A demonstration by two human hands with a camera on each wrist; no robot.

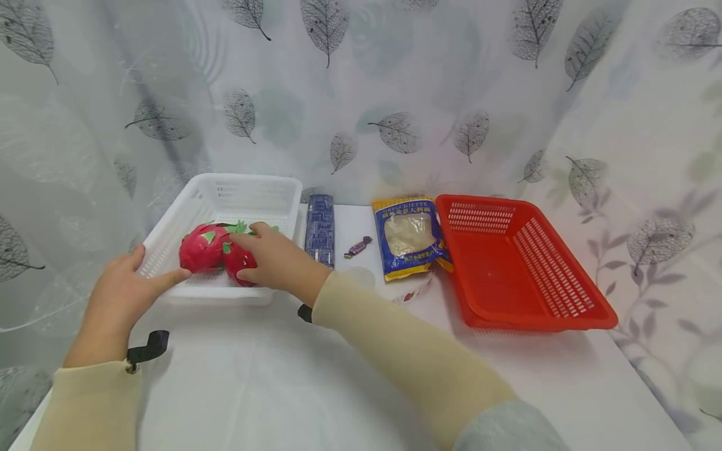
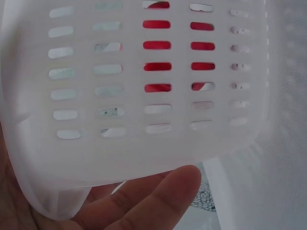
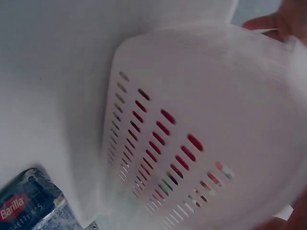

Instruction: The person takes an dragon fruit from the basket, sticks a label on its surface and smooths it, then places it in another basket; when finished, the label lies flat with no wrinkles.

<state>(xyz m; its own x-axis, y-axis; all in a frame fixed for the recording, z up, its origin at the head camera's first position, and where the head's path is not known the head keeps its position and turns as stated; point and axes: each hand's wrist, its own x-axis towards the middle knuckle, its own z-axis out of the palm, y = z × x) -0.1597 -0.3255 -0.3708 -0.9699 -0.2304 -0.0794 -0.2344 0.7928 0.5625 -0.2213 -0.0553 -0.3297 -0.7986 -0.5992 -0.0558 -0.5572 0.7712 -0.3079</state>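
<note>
A white plastic basket (image 1: 220, 293) stands at the left of the table with red-pink dragon fruits inside. My left hand (image 1: 121, 289) holds its front left corner, thumb over the rim; the left wrist view shows fingers (image 2: 163, 203) around the outside. My right hand (image 1: 284, 257) reaches in over the right side and grips the right-hand dragon fruit (image 1: 239, 262) between thumb and fingers. Left of that lies another dragon fruit (image 1: 202, 248) with green-tipped scales. Red skin shows through the basket's slots in both wrist views. The right palm hides part of the gripped fruit.
Right of the white basket lies a blue spaghetti pack (image 1: 319, 228), marked Barilla (image 3: 29, 203) in the right wrist view. Beyond it are a purple wrapped candy (image 1: 358, 247) and a blue-and-yellow pasta bag (image 1: 407, 238). A red basket (image 1: 476, 313) stands at the right. A leaf-patterned curtain (image 1: 361, 94) hangs behind.
</note>
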